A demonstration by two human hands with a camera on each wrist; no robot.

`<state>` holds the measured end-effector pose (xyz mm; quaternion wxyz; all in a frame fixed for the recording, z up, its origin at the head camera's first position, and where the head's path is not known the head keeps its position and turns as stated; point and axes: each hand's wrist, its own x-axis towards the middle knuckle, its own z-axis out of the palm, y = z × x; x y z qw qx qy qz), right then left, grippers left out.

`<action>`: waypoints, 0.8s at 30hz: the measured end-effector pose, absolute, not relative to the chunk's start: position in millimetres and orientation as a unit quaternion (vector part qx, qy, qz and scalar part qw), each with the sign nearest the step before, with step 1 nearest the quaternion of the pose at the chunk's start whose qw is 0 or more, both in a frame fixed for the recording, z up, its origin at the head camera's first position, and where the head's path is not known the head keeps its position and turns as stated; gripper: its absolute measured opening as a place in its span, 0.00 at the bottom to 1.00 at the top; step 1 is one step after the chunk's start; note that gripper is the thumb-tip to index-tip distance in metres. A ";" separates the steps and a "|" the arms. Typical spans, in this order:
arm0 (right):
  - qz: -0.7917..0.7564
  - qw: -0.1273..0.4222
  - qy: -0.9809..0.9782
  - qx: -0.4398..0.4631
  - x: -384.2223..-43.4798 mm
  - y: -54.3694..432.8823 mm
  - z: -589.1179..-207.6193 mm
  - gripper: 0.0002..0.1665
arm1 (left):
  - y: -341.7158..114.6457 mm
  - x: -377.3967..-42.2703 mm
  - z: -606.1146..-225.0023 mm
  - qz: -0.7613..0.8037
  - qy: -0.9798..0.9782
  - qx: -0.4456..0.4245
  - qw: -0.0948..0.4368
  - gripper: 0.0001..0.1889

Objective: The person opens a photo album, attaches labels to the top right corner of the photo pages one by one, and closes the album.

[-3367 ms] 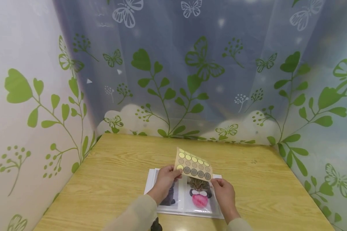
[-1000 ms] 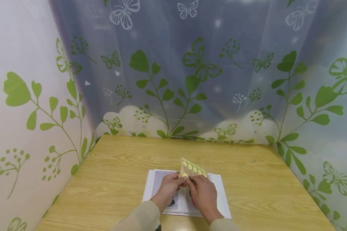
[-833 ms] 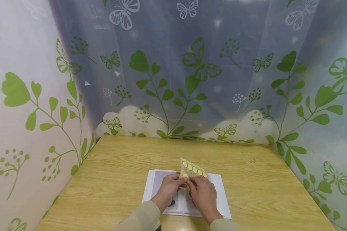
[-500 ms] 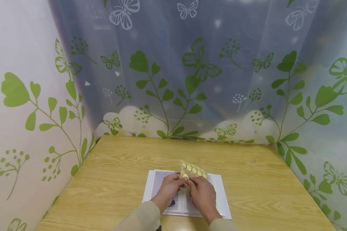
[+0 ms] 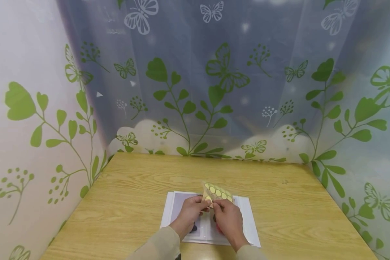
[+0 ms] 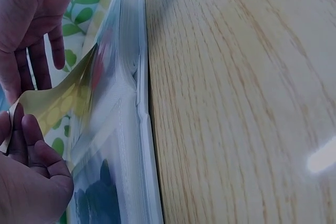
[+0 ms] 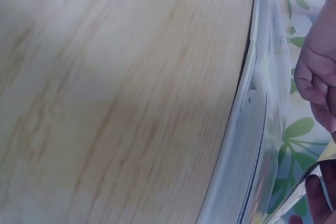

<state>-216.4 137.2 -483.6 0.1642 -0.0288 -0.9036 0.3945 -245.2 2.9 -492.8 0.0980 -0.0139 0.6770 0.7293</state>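
A tan sheet of round stickers [image 5: 218, 192], with yellow circles showing, is held tilted and bowed above an open photo album [image 5: 251, 224]. My left hand [image 5: 189, 213] pinches the sheet's lower left corner, the thumb beside a yellow circle. Right against that thumb, my right hand [image 5: 230, 220] pinches the sheet's lower edge. In the left wrist view the sheet [image 6: 55, 100] curves between the left hand [image 6: 31, 182] and the right hand [image 6: 37, 19], whose other fingers extend loosely. The right hand covers much of the sheet's lower row. Whether a sticker is lifted there I cannot tell.
The album lies on a wood-grain table [image 5: 133, 187], photos in its clear sleeves, partly behind the hands. A patterned curtain [image 5: 182, 72] with leaves and butterflies encloses the table at the back and sides.
From the sheet's right edge, my right hand has moved left to its lower edge beside the left thumb. The sheet sits lower and bows more; in the last second only its bend has shifted slightly.
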 end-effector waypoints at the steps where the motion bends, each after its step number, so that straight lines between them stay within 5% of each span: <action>1: 0.397 0.161 -0.903 -0.034 -216.5 137.5 -483.4 0.06 | 2.9 -245.4 -493.4 0.728 0.679 -0.013 0.097 0.09; 7: 0.386 0.167 -0.907 -0.027 -216.8 140.5 -486.3 0.06 | 2.1 -245.2 -495.4 0.724 0.683 -0.017 0.093 0.09; 15: 0.289 0.247 -0.924 0.046 -217.0 143.1 -495.8 0.06 | 0.0 -245.4 -496.0 0.722 0.686 -0.020 0.088 0.09; 24: 0.289 0.238 -0.927 0.035 -215.5 143.9 -494.8 0.05 | 0.9 -244.7 -495.3 0.700 0.711 -0.012 0.060 0.08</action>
